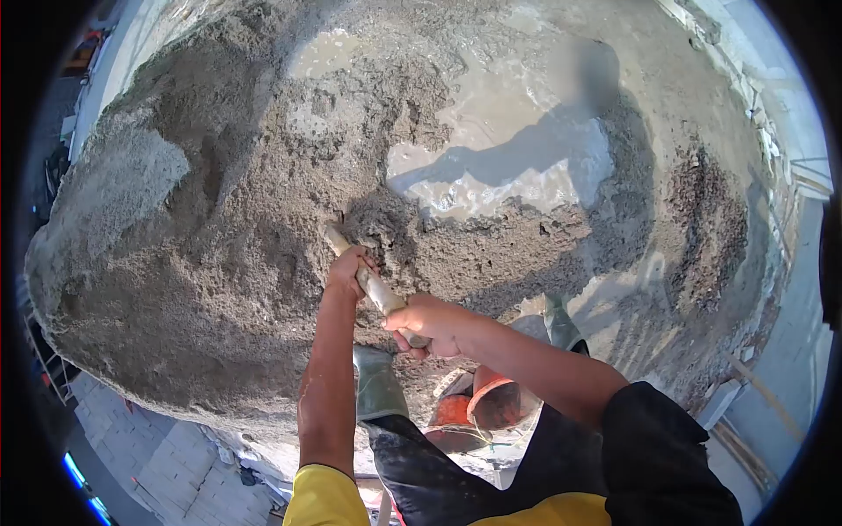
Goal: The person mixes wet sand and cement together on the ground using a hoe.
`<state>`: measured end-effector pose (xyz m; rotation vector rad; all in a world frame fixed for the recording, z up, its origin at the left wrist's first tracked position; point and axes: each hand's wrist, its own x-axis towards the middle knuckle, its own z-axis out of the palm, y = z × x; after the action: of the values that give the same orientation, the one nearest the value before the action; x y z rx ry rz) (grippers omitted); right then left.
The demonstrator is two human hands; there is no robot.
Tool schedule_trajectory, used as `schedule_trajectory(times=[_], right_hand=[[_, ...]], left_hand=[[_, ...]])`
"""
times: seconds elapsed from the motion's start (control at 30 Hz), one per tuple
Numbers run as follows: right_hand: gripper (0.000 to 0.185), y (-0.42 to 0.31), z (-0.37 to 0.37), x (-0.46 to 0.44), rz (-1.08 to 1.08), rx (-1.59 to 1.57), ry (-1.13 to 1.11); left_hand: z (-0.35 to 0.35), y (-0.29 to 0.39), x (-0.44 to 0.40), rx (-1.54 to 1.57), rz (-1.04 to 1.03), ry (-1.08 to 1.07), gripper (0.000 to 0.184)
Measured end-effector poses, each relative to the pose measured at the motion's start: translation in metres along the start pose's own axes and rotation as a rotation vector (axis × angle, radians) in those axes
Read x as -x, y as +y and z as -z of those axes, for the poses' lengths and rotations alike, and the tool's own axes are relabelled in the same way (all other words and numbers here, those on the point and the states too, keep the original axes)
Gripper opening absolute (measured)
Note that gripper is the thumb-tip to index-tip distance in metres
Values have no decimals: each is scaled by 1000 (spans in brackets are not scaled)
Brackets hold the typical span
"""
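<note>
A thick, pale wooden tool handle [379,291] slants across the middle of the head view. My left hand [351,268] is wrapped around it near its far end. Close to the near end, my right hand [424,324] is closed around the same handle. Its far end points into a pile of wet, grey-brown mortar [289,202]. The tool's head cannot be made out, so its kind does not show. Just beyond lies a dark, wet clump [381,219], and past it a pool of grey water [500,175] in the mix.
Green boots [379,382] stand at the pile's near edge. Orange-red buckets [498,400] are between my legs. Dark gravel [709,228] lies to the right. Pale paving blocks [189,473] cover the ground at lower left; wooden planks [741,451] lie at lower right. A shadow crosses the pool.
</note>
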<state>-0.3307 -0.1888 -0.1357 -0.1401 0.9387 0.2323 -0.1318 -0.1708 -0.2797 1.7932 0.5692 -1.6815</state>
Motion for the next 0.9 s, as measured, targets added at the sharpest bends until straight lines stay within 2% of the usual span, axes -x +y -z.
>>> schedule_trajectory(times=[0.07,0.1,0.13,0.17,0.23,0.3,0.37,0.4,0.47,0.5,0.57,0.6,0.63,0.7,0.73,0.8,0.83,0.9], right_hand=[[17,-14,53,37,89,104,-101],[20,-16,88,46,138,123,-111],[24,-17,125,51,186,141,-125],[21,-23,160,63,270,193,-112],[33,-28,243,57,449,364,-83],[51,-48,292,48,559,689,199],[65,-60,324,31,643,736,369],[65,-64,338,20,624,734,369],[59,-67,349,-11,1047,892,599],[59,-66,334,-16,1036,885,586],[49,-79,272,-22,773,1005,727],[41,-78,241,-39,786,1097,731],[42,-71,208,-60,879,1035,620],[43,-65,139,-110,898,972,470],[45,-64,99,-127,897,929,428],[47,-79,24,-159,882,849,390],[47,-85,-8,-180,855,801,402],[38,-94,-59,-231,931,746,454]], left_hand=[[-58,7,23,-25,-121,52,13],[-75,4,2,37,-206,-8,12],[-120,7,37,17,-262,1,10],[-144,5,21,29,-282,-47,13],[-200,2,0,42,-293,-113,16],[-249,-3,-24,129,-396,-220,17],[-289,3,-38,244,-463,-307,17],[-302,9,-42,287,-475,-332,15],[-315,20,-17,394,-546,-311,14],[-308,27,-17,387,-621,-332,16],[-273,45,2,320,-721,-271,14],[-249,58,10,321,-798,-194,11],[-219,73,26,293,-830,-163,8],[-147,111,35,237,-921,-155,11],[-110,131,35,146,-983,-128,17],[-59,159,35,-43,-1168,122,45],[-36,167,26,-34,-1177,149,45],[5,172,-8,-279,-1162,298,84]])
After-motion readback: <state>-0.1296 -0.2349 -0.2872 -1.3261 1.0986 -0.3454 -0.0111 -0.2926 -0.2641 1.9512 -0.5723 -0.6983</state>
